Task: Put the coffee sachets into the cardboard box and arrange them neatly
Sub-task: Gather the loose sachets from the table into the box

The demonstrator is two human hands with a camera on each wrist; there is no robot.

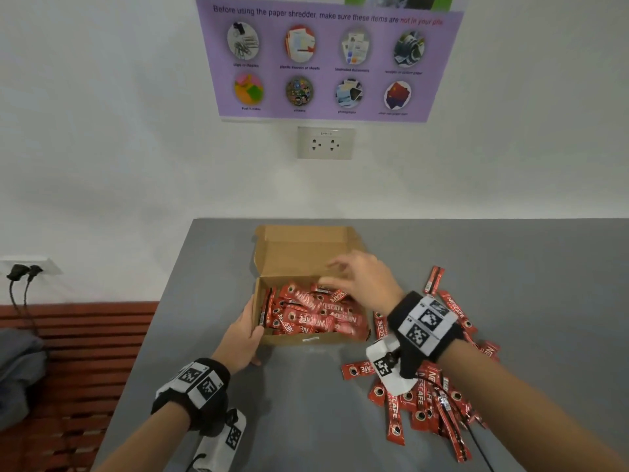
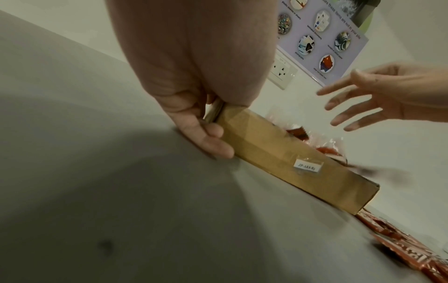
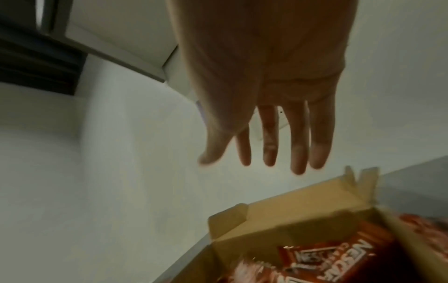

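L hand [image 1: 242, 338] grips cardboard box [image 1: 308, 339] near-left corner, steadying it mid-table. R hand [image 1: 366, 284] hovers over box, fingers spread, empty. Nescafe sachets [image 1: 315, 316] jumbled inside; loose pile [image 1: 429, 400] waits toward table's near-right edge.

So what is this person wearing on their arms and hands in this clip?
Both forearms are bare, with no sleeves or gloves. Each wrist carries a black band faced with white panels printed with black square fiducial markers. A white block bearing another marker hangs under each band, and thin black cables trail from them. The left hand and right hand wear no visible rings.
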